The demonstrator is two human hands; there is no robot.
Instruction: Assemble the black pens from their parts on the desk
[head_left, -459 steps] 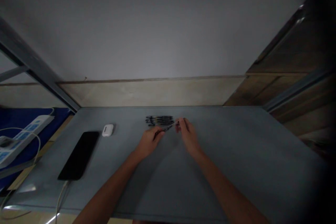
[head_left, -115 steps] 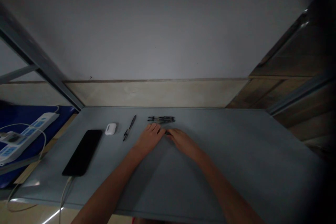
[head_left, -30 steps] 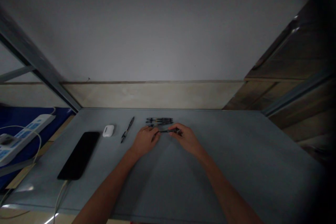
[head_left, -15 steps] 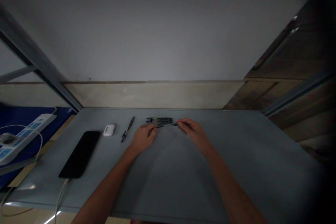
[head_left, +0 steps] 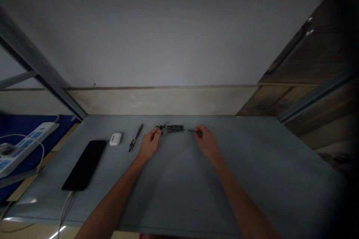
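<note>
My left hand point(head_left: 150, 143) is closed, thumb and fingers pinched on a thin dark pen part point(head_left: 162, 127) that slants up to the right. Just beyond its fingertips lies a row of black pens point(head_left: 176, 128), side by side on the grey table; the held part overlaps their left end. To the right of the row, my right hand point(head_left: 206, 141) is closed around a short dark pen piece point(head_left: 198, 133), whose narrow end points left. A gap separates the two hands. A single black pen point(head_left: 136, 137) lies slanted to the left of my left hand.
On the grey table point(head_left: 179, 186) at left lie a white earbud case point(head_left: 115, 139) and a black phone point(head_left: 84, 165) with a white cable point(head_left: 64, 209). A white power strip point(head_left: 28, 145) rests on a blue surface further left. A wall point(head_left: 162, 101) borders the table's back.
My hands have drawn apart, the left a little leftward and the right slightly rightward. The part in my left hand has swung from pointing right to slanting upward.
</note>
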